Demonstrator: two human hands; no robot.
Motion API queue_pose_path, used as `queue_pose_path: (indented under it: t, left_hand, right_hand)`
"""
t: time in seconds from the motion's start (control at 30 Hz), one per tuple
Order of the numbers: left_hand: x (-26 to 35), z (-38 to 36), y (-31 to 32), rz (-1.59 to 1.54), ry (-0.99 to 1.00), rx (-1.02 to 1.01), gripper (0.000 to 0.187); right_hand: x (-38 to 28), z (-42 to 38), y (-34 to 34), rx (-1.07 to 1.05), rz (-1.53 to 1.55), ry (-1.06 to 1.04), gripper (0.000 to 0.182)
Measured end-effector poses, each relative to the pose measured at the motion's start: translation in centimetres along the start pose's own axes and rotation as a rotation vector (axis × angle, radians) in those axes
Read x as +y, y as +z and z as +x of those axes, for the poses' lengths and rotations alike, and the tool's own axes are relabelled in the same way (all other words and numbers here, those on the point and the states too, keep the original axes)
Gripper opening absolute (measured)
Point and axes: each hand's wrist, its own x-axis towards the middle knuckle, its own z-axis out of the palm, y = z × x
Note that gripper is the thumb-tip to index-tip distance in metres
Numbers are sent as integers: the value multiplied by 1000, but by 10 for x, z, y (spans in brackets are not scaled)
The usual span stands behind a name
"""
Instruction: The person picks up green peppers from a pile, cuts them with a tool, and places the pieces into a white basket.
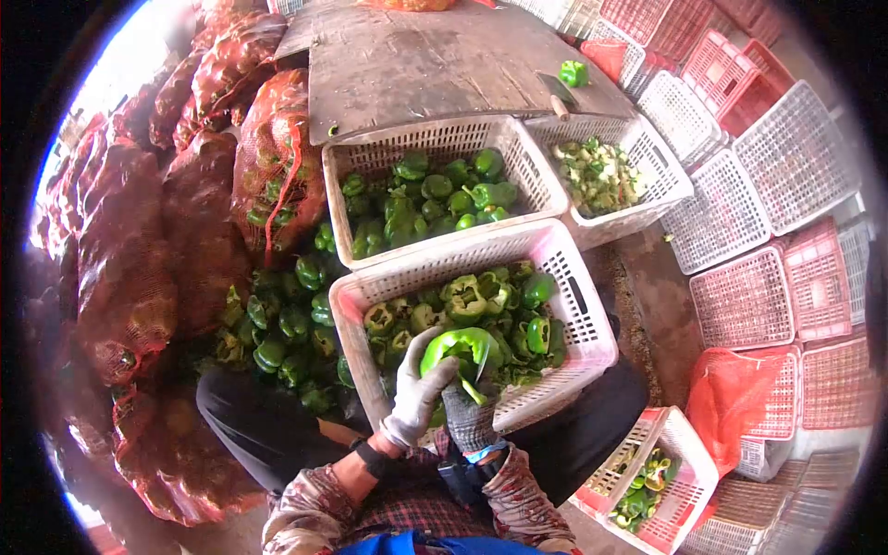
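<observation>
My left hand [418, 393], in a whitish glove, is closed around a bright green bell pepper [448, 348]. My right hand [471, 418], in a dark grey glove, is closed just below and right of the pepper. A thin, shiny knife blade [484, 359] shows above its fingers against the pepper; the handle is hidden in the fist. The pepper's pale stem points down between the hands. Both hands are over the near edge of a white crate [585, 310] that holds cut, opened green peppers [465, 298].
Behind stands a crate [444, 132] of whole peppers, beside a crate [652, 190] of pale trimmings. A cleaver [556, 96] and one pepper [573, 73] lie on the wooden board [416, 69]. Loose peppers [287, 324] and net sacks [129, 250] fill the left; stacked crates [740, 287] line the right.
</observation>
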Motion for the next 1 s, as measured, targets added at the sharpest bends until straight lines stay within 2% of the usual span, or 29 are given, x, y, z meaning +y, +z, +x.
queue_pose_path:
  t: [0.07,0.1,0.13,0.2,0.27,0.33,0.4,0.43,0.5,0.57,0.67,0.7,0.73,0.8,0.83,0.87,0.93,0.97,1.0]
  left_hand:
    - [-3,-1,0,53,7,-13,50]
    - [-3,-2,1,53,7,-19,48]
    - [-8,-2,0,77,3,-10,47]
    - [-19,-1,-4,55,-46,11,47]
    - [-28,0,-5,37,-48,-5,46]
    - [-33,-1,-4,83,-18,-20,42]
    - [-45,5,-18,-132,-217,13,39]
    - [-41,1,-13,-138,-132,9,36]
    - [-36,1,-16,-38,-161,10,37]
    - [-40,10,-19,4,-159,89,37]
    - [-43,26,-35,-8,1,309,41]
    - [-35,26,-37,92,19,328,45]
    - [-43,27,-50,225,-102,322,48]
    - [-25,18,-57,979,212,49,52]
    - [-19,14,-59,1208,9,-184,59]
    - [-11,8,-54,1409,-21,-349,53]
    - [-15,11,-56,1344,-320,-706,40]
    - [-8,9,-60,1140,-298,-570,34]
    - [1,6,-62,934,-268,-440,29]
  right_hand:
    - [11,-6,-4,-35,85,8,42]
    - [16,-7,-8,-64,67,-13,34]
    - [41,-15,-9,-140,-51,9,28]
    - [42,-10,-24,-318,-222,-50,22]
    - [30,-9,-24,-212,-70,22,19]
    - [10,-8,-30,-123,123,188,21]
    - [10,2,-55,-404,729,813,36]
    - [35,-5,-50,-382,495,698,40]
    - [31,-11,-47,-351,187,465,49]
    - [30,-2,-52,-545,-44,381,28]
    - [-23,15,-58,-436,-139,-13,15]
    - [-32,24,-66,-391,-154,-68,15]
    - [-34,34,-76,-357,-159,-123,16]
    - [-48,83,-104,-181,-208,-82,30]
    - [-57,121,-118,-54,-236,-87,38]
    - [-66,167,-134,74,-283,-121,46]
    - [-85,266,-161,312,-541,-236,62]
    - [-90,307,-170,385,-686,-248,70]
    - [-82,343,-182,411,-805,-413,72]
